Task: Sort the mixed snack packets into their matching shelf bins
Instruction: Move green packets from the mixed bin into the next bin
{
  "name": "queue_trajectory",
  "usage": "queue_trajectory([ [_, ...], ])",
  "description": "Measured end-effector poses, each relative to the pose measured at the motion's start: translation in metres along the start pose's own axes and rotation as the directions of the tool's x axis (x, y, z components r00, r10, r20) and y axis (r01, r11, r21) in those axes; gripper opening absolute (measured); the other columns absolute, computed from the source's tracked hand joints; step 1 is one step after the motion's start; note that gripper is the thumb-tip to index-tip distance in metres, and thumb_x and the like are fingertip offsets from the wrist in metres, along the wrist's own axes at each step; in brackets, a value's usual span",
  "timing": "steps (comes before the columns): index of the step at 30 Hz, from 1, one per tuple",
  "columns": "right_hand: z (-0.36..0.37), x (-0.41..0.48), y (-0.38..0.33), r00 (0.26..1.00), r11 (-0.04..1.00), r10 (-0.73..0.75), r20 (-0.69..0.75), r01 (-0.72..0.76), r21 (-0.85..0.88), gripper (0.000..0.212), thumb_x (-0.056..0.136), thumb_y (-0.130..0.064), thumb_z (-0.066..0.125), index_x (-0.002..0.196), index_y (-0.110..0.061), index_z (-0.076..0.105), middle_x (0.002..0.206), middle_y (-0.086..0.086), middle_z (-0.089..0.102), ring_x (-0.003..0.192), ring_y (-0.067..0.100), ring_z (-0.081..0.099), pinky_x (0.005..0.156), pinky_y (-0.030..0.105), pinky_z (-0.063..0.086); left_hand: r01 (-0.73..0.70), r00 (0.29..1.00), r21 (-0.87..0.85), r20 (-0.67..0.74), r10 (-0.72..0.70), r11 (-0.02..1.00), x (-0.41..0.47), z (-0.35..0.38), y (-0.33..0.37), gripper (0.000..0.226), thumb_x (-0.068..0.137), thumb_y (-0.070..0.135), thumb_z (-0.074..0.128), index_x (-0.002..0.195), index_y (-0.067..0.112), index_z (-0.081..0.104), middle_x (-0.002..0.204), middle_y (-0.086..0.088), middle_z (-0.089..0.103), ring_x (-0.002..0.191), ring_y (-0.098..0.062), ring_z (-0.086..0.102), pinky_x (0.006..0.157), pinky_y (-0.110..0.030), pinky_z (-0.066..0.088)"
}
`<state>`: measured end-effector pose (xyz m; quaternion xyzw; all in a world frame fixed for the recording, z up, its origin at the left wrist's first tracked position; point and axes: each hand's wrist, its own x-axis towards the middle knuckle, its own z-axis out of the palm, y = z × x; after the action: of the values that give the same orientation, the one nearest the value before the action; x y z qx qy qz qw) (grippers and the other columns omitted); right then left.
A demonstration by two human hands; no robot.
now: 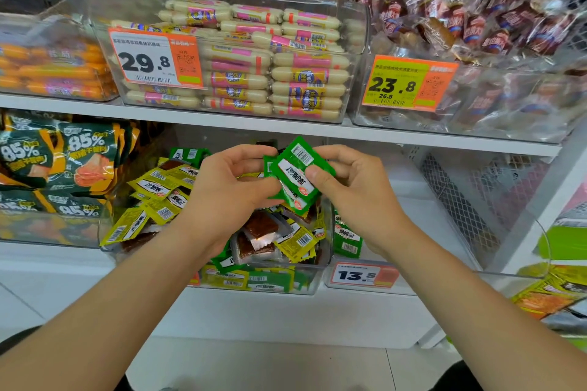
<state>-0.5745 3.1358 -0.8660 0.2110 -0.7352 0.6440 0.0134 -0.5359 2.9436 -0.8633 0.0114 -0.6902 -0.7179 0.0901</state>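
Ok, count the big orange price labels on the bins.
3: 29.8 label on the sausage bin, 23.8 label upper right, 13.5 label lower right. Another may hide behind the left forearm.

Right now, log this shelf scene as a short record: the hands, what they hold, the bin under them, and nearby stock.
left hand: pinches the small green foil snack packets
right hand: pinches the same packets, thumb on top
position: packets held above the clear plastic bin
bin contents: yellow foil packets, green ones and clear-wrapped brown snacks, mixed
shelf above: cream sausage sticks behind an orange 29.8 price tag
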Motion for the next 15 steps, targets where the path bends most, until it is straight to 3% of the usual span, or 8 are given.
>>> queue_trajectory([
  [4, 0.004, 0.001, 0.003, 0.994, 0.996, 0.019, -0.112, -0.029, -0.088, 0.017, 0.100, -0.011, 0.068, 0.113, -0.019, 0.075, 0.096, -0.002, 0.079, 0.080, 0.006, 0.074, 0.063, 0.020, 0.054, -0.025, 1.000, 0.010, -0.001, 0.025, 1.000, 0.001, 0.002, 0.002, 0.046, 0.085, -0.013, 0.073, 0.118, 0.019, 0.072, 0.094, 0.013, 0.079, 0.089, -0.020, 0.078, 0.078, -0.043, 0.066],
  [7, 0.003, 0.004, 0.010, 0.982, 0.984, 0.022, -0.187, -0.054, -0.171, 0.010, 0.093, -0.028, 0.075, 0.103, -0.029, 0.076, 0.110, 0.005, 0.074, 0.083, 0.009, 0.074, 0.062, 0.023, 0.055, -0.058, 0.998, -0.032, 0.034, 0.059, 0.998, -0.001, 0.003, 0.002, 0.045, 0.087, -0.013, 0.073, 0.122, 0.016, 0.070, 0.106, 0.001, 0.079, 0.095, -0.025, 0.078, 0.081, -0.045, 0.065],
  [9, 0.005, 0.004, 0.010, 0.972, 0.982, 0.117, -0.203, -0.143, -0.121, 0.017, 0.093, -0.035, 0.075, 0.108, -0.032, 0.068, 0.118, 0.006, 0.068, 0.095, 0.013, 0.074, 0.068, 0.026, 0.060, -0.092, 0.994, -0.061, 0.045, 0.095, 0.994, -0.002, 0.004, 0.001, 0.046, 0.089, -0.012, 0.072, 0.125, 0.016, 0.067, 0.114, -0.003, 0.077, 0.099, -0.026, 0.077, 0.082, -0.045, 0.065],
  [11, 0.009, 0.001, 0.007, 0.962, 0.961, 0.255, -0.102, -0.240, 0.135, 0.025, 0.101, -0.025, 0.067, 0.124, -0.025, 0.056, 0.122, 0.010, 0.068, 0.100, 0.021, 0.075, 0.080, 0.035, 0.064, -0.130, 0.989, -0.085, 0.064, 0.135, 0.988, -0.003, 0.005, 0.001, 0.049, 0.089, -0.009, 0.073, 0.130, 0.016, 0.065, 0.119, -0.005, 0.075, 0.101, -0.029, 0.077, 0.083, -0.045, 0.064],
  [13, 0.009, -0.001, 0.002, 0.958, 0.900, 0.280, 0.058, -0.283, 0.332, 0.032, 0.107, -0.015, 0.057, 0.138, -0.018, 0.049, 0.119, 0.019, 0.070, 0.091, 0.031, 0.077, 0.076, 0.040, 0.064, -0.158, 0.982, -0.074, 0.097, 0.164, 0.985, -0.003, 0.005, 0.002, 0.054, 0.089, -0.002, 0.076, 0.136, 0.020, 0.063, 0.124, -0.006, 0.073, 0.101, -0.032, 0.076, 0.083, -0.043, 0.064],
  [15, 0.003, -0.001, 0.001, 0.974, 0.943, 0.214, 0.077, -0.226, 0.244, 0.043, 0.108, -0.011, 0.053, 0.149, -0.017, 0.043, 0.120, 0.017, 0.070, 0.080, 0.027, 0.075, 0.065, 0.032, 0.060, -0.162, 0.979, -0.049, 0.114, 0.166, 0.986, -0.001, 0.002, 0.005, 0.049, 0.090, 0.003, 0.075, 0.135, 0.020, 0.066, 0.124, -0.006, 0.072, 0.102, -0.030, 0.076, 0.083, -0.041, 0.064],
])
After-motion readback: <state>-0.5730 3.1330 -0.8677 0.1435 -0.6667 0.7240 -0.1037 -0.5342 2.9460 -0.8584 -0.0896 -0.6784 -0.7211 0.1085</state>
